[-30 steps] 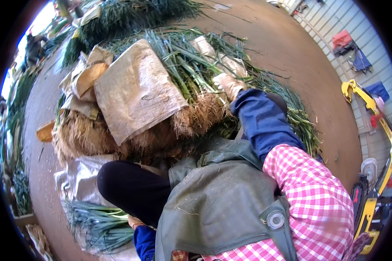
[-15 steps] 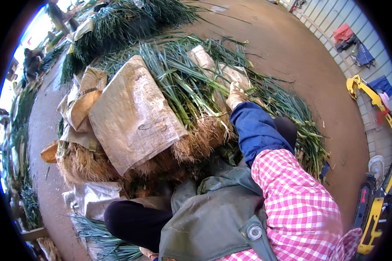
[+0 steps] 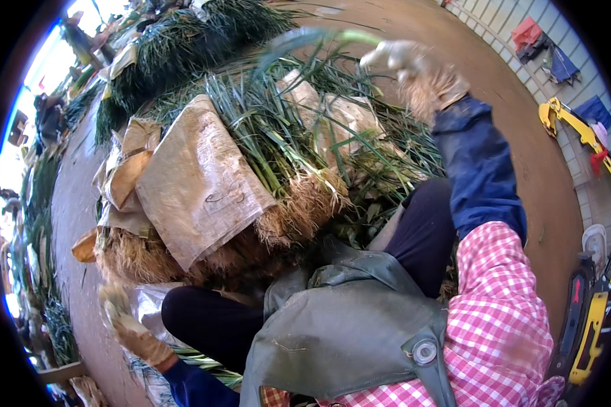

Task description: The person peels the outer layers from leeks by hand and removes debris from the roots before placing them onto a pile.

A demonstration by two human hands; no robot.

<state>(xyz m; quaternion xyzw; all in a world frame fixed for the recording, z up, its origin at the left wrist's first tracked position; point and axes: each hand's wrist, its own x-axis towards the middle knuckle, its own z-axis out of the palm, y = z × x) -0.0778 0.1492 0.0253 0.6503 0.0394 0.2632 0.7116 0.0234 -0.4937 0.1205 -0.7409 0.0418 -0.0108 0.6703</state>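
Observation:
My gloved right hand (image 3: 414, 68) is raised at the far right of the pile, closed around green onions (image 3: 356, 37). Their leaves trail left in a blur, and a tuft of roots hangs by my wrist. Lower left, my gloved left hand (image 3: 125, 322) is held up beside my knee, fingers stretched out, slightly blurred and with nothing visible in it. Between the hands lies a heap of green onions (image 3: 265, 146) with brown roots (image 3: 302, 207) toward me. A tan woven sack (image 3: 200, 180) covers part of it; another sack piece (image 3: 353, 122) lies farther right.
Another green onion heap (image 3: 204, 41) stands at the back left. Silvery sheeting (image 3: 153, 305) and loose green leaves (image 3: 207, 363) lie near my left arm. Along the right wall are a yellow toy-like digger arm (image 3: 570, 132) and hanging cloths (image 3: 560, 85). Wet brown floor (image 3: 516, 156) surrounds the pile.
My right hand has lifted from the pile up and to the right, carrying green onions. My left hand has risen into view from the lower edge. My right knee shows more.

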